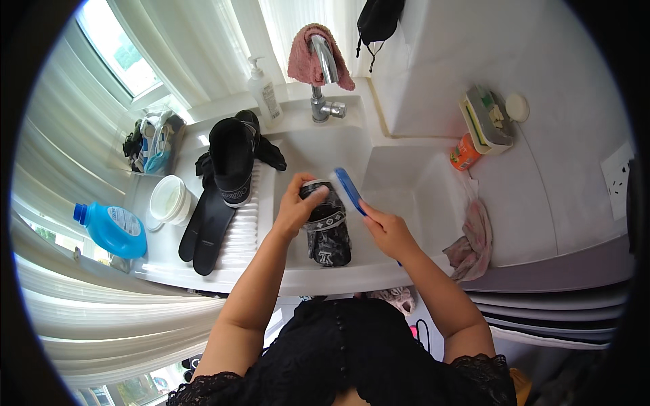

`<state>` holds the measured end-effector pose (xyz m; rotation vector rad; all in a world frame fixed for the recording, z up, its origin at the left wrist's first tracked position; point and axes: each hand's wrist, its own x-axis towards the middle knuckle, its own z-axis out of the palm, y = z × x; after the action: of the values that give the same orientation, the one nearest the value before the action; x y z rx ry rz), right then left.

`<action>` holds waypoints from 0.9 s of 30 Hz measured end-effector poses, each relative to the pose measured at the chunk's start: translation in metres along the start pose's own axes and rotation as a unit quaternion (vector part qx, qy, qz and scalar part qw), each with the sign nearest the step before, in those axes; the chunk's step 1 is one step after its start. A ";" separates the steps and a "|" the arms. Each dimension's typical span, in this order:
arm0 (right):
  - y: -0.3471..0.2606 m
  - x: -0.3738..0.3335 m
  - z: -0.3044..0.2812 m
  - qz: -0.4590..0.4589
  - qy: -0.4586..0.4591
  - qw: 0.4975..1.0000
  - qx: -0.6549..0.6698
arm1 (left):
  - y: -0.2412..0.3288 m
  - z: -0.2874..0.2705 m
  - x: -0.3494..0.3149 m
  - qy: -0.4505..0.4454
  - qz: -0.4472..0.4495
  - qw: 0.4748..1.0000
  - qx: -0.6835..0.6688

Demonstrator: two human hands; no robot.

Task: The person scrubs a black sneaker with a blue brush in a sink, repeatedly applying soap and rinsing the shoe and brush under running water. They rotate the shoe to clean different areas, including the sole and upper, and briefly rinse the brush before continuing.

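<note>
Over the white sink [389, 274], my left hand [298, 206] is closed around the far end of a black shoe [330, 243]. White suds streak the shoe, and a patterned band crosses it. My right hand [389, 233] grips a blue scrub brush [348, 189] by its handle. Beside the shoe's far end, the brush stands tilted with its pale bristles towards the shoe; whether they touch it I cannot tell. Another black shoe [232, 162] rests on the ribbed washboard [244, 233] to the left, next to two black insoles [211, 237].
A chrome faucet [318, 105] draped with a pink cloth [305, 64] stands at the back, beside a white pump bottle [263, 91]. On the left are a blue detergent bottle [112, 230], a white tub [169, 199] and a clear bin [157, 139]. A rag [470, 243] hangs at the right.
</note>
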<state>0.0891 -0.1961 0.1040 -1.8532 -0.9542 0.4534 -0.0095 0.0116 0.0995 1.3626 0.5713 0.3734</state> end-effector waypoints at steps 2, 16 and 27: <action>0.000 -0.014 0.005 0.002 -0.009 1.000 0.019 | -0.009 -0.003 0.005 0.045 0.051 0.997 0.025; 0.025 0.017 0.034 0.090 0.017 0.996 0.019 | -0.025 -0.010 0.018 0.117 0.100 0.987 0.054; 0.021 -0.008 0.034 0.080 0.005 0.996 0.048 | -0.028 -0.019 0.024 0.153 0.090 0.983 0.044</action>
<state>0.0700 -0.1868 0.0691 -1.8497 -0.7658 0.5764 -0.0031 0.0356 0.0665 1.4581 0.7261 0.7201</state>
